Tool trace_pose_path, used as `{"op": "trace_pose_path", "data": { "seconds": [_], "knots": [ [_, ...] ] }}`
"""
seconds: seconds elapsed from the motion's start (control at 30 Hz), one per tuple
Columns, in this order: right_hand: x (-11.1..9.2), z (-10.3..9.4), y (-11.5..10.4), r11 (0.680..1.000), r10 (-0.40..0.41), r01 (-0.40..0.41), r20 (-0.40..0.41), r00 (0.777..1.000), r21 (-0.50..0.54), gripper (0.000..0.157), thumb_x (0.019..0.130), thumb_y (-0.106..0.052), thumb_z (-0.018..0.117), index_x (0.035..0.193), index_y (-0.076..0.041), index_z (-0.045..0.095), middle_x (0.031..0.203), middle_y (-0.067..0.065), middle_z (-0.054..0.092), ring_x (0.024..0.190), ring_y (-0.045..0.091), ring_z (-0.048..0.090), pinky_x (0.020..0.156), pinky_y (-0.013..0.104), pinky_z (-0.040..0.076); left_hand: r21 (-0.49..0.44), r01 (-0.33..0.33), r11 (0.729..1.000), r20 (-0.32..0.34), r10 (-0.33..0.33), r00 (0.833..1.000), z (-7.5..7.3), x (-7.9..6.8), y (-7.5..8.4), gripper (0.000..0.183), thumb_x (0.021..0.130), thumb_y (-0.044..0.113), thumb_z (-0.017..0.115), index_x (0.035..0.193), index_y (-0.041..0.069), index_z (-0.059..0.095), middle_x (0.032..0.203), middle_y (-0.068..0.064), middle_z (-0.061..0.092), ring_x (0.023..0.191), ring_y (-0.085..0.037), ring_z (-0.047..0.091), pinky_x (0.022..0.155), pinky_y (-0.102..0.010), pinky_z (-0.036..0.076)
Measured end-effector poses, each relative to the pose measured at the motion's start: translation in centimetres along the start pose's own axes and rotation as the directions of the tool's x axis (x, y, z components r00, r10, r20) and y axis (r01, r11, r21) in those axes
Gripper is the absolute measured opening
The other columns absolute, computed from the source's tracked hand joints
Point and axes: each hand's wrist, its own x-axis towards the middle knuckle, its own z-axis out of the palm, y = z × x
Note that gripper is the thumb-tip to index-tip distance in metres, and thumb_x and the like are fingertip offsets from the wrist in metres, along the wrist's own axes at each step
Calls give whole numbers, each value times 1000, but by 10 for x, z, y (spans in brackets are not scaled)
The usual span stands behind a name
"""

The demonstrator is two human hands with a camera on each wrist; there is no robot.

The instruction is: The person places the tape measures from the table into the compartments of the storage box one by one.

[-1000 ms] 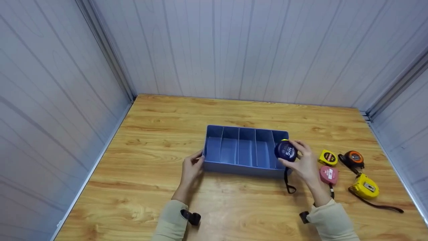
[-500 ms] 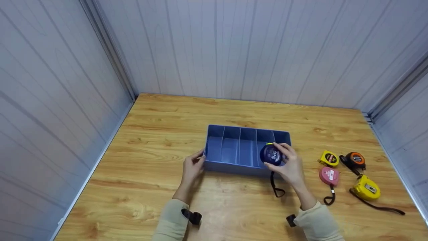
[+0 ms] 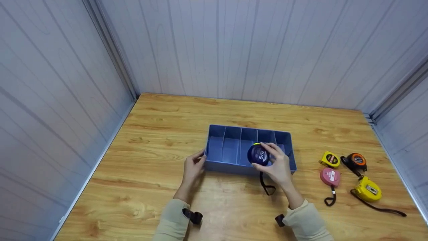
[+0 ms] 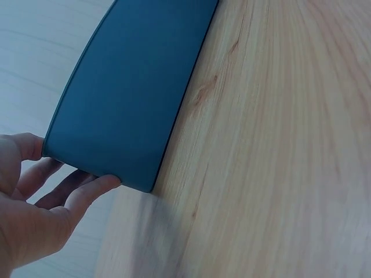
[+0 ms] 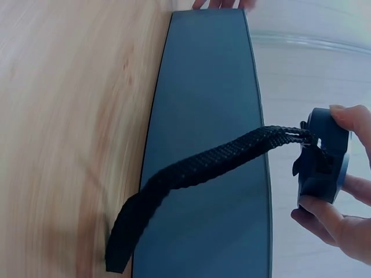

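Observation:
A blue box (image 3: 230, 150) with several compartments stands on the table. My left hand (image 3: 194, 167) grips its left end, with bent fingers and thumb at the end wall and rim in the left wrist view. My right hand (image 3: 277, 164) pinches a round dark blue tape measure (image 3: 258, 155) marked 5m between thumb and fingers. It is held above the box's front wall, overlapping the middle compartments in the head view. Its black strap (image 5: 208, 162) dangles in front of the box. The compartment floors in view hold nothing; parts behind the right hand are hidden.
Right of the box lie a small yellow tape measure (image 3: 330, 159), a pink one (image 3: 330, 176) with a strap, a black-and-orange one (image 3: 356, 162) and a larger yellow one (image 3: 369, 189) with a long strap. Pale panels (image 3: 214, 50) wall the table at the back and sides.
My right hand has carried the dark blue tape measure leftward, from the box's right end to over its middle compartments. The left hand stays at the box's left end.

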Motion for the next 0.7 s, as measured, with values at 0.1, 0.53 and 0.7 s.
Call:
{"op": "trace_pose_path", "data": {
  "seconds": [0.1,0.53,0.7],
  "knots": [
    [2,7,-4,999,7,-7,12,1000,32,63,57,-14,83,115,-4,60,112,15,49,101,29,50,72,38,49,22,2,1000,-15,-1,1000,0,6,-14,32,86,2,52,117,-5,55,100,-23,60,77,-33,54,44,-22,40],
    [13,26,-41,994,-46,40,65,997,100,61,58,-3,81,114,7,56,111,23,48,101,36,48,72,44,48,-27,27,999,-2,-28,1000,-1,8,-16,32,87,3,53,117,-5,54,105,-24,58,79,-29,52,47,-24,40],
    [16,31,-55,995,-31,23,81,996,99,59,59,1,79,112,10,55,110,26,47,100,38,48,71,46,48,6,42,999,-34,-42,999,1,12,-28,31,87,7,54,117,2,57,103,-17,60,77,-21,52,48,-24,41]
  ]
}}
